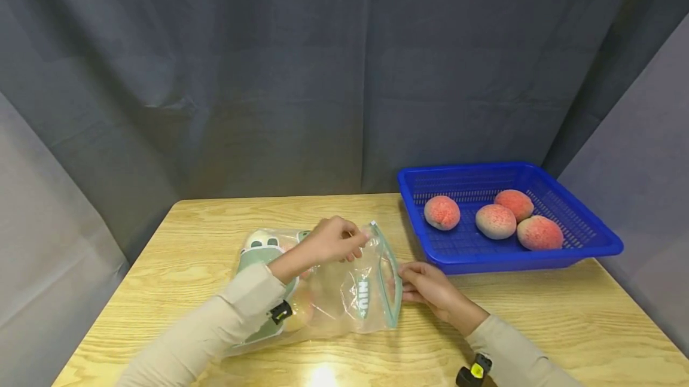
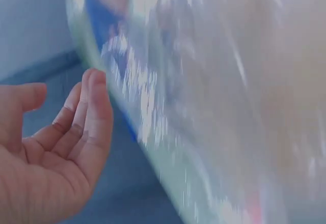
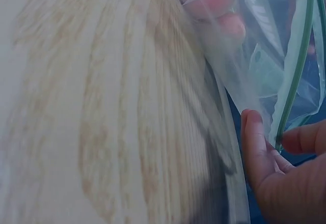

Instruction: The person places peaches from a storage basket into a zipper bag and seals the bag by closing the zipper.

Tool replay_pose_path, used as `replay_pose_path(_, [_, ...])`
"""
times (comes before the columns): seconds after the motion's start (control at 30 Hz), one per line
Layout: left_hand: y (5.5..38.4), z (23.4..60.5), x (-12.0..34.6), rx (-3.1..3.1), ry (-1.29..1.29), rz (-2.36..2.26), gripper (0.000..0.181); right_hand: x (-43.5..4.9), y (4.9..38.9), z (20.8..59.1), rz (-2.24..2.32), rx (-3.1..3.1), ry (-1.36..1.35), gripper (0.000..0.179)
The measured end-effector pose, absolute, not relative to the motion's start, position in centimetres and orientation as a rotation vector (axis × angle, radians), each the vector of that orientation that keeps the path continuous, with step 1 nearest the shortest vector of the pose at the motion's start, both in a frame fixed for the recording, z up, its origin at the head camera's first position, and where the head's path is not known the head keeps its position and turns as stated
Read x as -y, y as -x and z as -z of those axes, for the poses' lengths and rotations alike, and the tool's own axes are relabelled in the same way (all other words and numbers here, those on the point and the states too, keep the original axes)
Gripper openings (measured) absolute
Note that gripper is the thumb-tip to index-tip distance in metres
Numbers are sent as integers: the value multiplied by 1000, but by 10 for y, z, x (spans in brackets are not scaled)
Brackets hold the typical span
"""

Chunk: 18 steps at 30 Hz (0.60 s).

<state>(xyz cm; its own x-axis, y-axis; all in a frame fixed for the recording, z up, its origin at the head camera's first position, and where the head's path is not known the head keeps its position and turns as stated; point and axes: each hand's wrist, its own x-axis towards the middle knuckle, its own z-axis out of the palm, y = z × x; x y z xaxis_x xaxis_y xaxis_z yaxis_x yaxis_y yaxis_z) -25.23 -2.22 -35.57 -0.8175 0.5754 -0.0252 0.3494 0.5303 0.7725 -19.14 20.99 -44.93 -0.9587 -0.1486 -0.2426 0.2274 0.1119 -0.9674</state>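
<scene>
A clear zip bag with a green zip edge and green printed figures lies on the table, its mouth gaping toward the right. Reddish-yellow round fruit shows through its film. My right hand pinches the green zip edge between thumb and fingers at the mouth. Over the bag's far side, close to the mouth, is my left hand. In the left wrist view, the left thumb stands apart from the loosely bent fingers, whose tips are right at the bag's edge with nothing held between.
A blue plastic basket stands at the back right of the wooden table, close beyond my right hand. Several peaches lie in it. A dark curtain hangs behind the table.
</scene>
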Motion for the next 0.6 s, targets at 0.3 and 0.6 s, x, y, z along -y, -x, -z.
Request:
replay_pose_path(0.3, [245,377,-16,-2390,-612,-1252,32,-211,192,448,1914,-2109,-59,43])
replay_pose_path(0.6, [253,389,-7,-2155,-486,-1436,25,-212,193,451,1940,-2088,-28,41])
